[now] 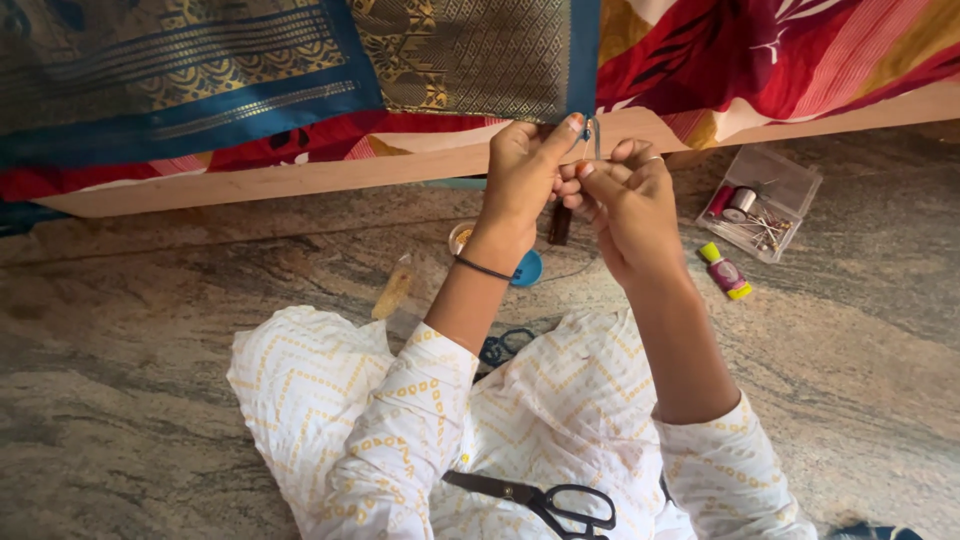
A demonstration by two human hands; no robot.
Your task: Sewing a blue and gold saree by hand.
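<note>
2 hands pinch a blue thread loop [592, 135] at a woven sari edge [470, 60].
Left hand [520, 180] and right hand [625, 195] — fingers clenched on it — loop hangs vertically.

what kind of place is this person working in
Probably a home, with hand sewing done on the floor: a polished stone floor, a blue and gold woven cloth hung over a low wooden edge, and a clear box of thread and pins.

At twelve o'clock my blue sari [250, 70] shows gold woven patterns; my tunic [560, 400] is white with yellow zigzags; black scissors [545, 500] at six; floor [150, 330] grey-veined.
</note>
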